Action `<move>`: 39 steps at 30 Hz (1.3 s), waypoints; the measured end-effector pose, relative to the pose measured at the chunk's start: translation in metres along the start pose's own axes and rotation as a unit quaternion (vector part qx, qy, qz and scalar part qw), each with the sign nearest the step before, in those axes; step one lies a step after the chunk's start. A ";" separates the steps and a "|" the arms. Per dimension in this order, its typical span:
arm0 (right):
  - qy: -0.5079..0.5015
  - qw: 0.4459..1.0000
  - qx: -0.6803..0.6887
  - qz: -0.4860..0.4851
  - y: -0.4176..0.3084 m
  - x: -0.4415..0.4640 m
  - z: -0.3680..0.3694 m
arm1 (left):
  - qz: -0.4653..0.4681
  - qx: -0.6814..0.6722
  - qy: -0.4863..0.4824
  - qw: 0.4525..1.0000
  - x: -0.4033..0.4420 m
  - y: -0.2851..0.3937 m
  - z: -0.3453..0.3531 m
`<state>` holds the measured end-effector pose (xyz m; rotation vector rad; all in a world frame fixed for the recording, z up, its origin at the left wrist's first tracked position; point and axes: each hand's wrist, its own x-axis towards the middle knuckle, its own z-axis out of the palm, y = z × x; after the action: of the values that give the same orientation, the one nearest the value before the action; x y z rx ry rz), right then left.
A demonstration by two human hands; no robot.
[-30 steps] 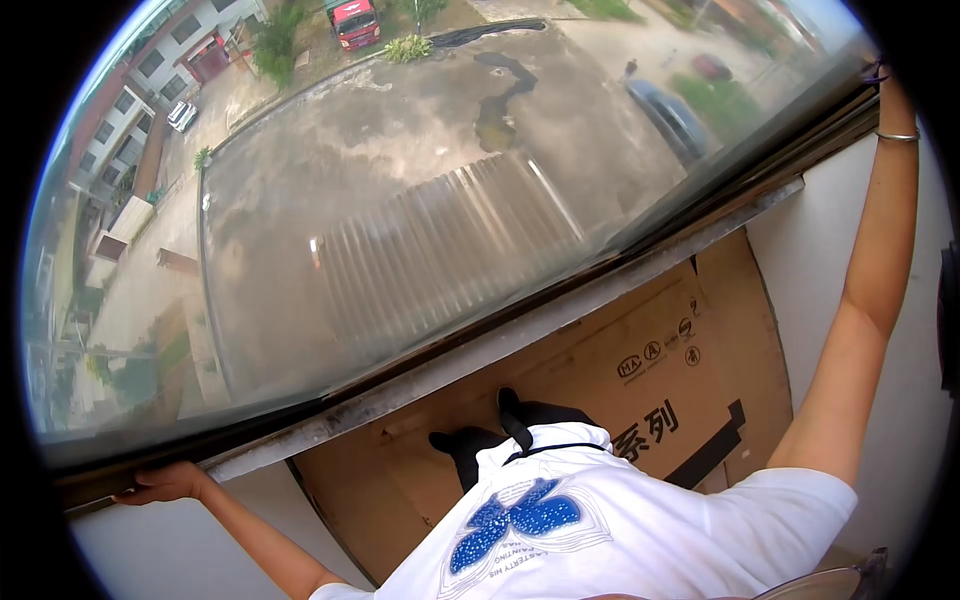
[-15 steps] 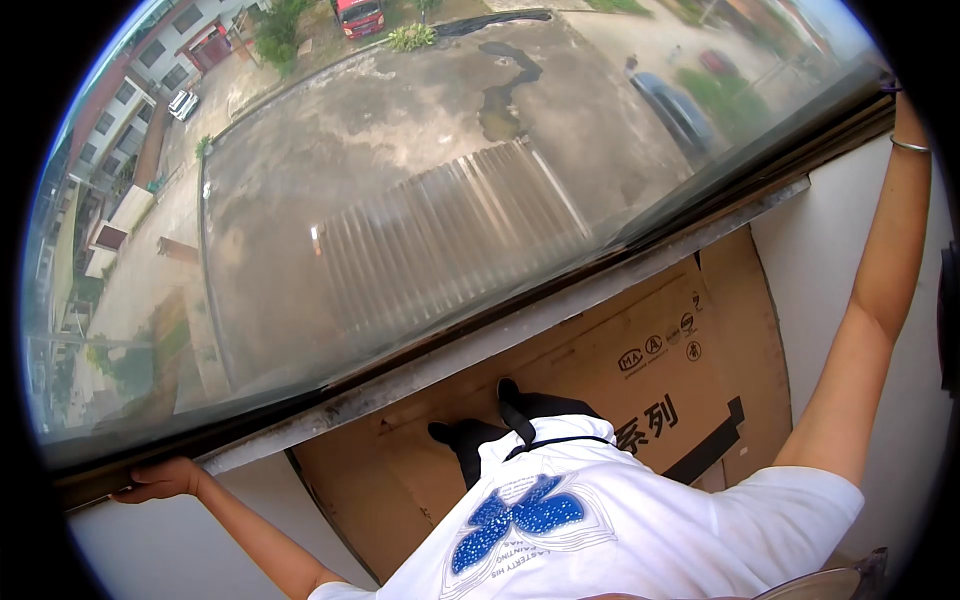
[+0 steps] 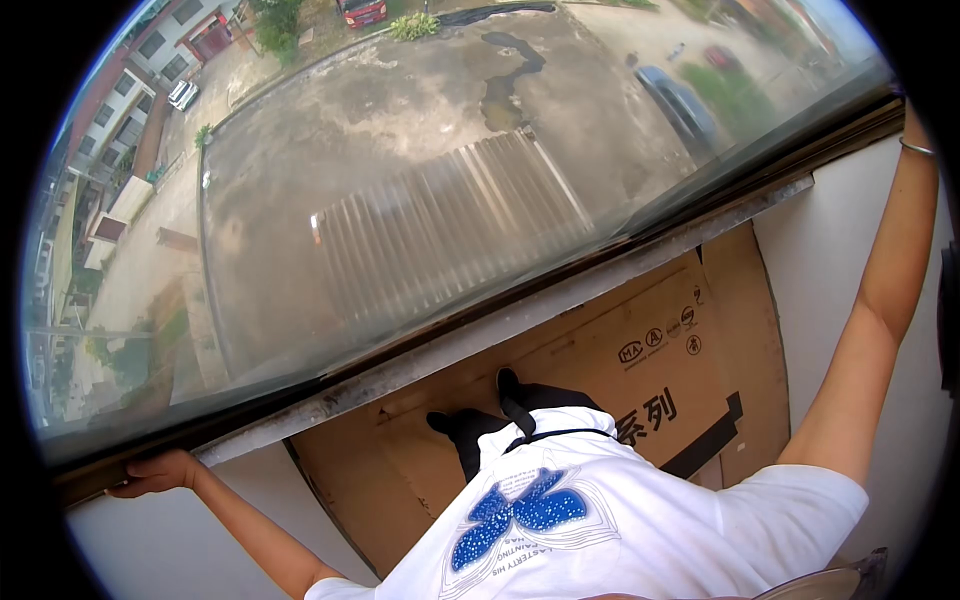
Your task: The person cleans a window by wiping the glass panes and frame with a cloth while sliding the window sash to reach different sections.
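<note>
Left hand (image 3: 160, 471) touches the window frame (image 3: 840, 140), perhaps gripping it

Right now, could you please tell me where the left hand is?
In the head view, the left hand is at lower left, holding the dark window frame just beyond the grey sill's left end.

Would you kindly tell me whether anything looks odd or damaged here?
Two things stand out. The long grey ledge below the dark window frame looks blotchy, unlike the plain white wall. Outside, a dark winding streak marks the grey concrete yard; it may be water, but I cannot tell.
</note>
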<state>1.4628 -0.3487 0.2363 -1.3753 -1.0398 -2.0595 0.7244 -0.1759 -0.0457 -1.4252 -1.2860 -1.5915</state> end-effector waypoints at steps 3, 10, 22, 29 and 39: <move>0.004 1.000 -0.003 -0.007 -0.003 0.001 0.000 | -0.006 -0.014 -0.001 1.000 0.000 0.004 0.001; 0.015 1.000 0.001 -0.018 -0.012 0.001 -0.007 | -0.020 0.014 -0.008 1.000 -0.001 -0.003 -0.001; 0.019 1.000 -0.002 -0.023 -0.015 -0.002 -0.014 | -0.018 0.002 -0.006 1.000 0.000 -0.009 0.001; 0.018 1.000 0.002 -0.023 -0.018 -0.006 -0.017 | 0.029 0.025 -0.006 0.999 0.000 -0.010 -0.001; 0.023 0.990 0.123 0.066 0.028 -0.002 0.016 | 0.007 -0.011 -0.004 1.000 0.002 -0.009 0.001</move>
<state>1.4931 -0.3533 0.2472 -1.2313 -1.1096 -1.7925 0.7163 -0.1724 -0.0460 -1.4516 -1.2639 -1.5980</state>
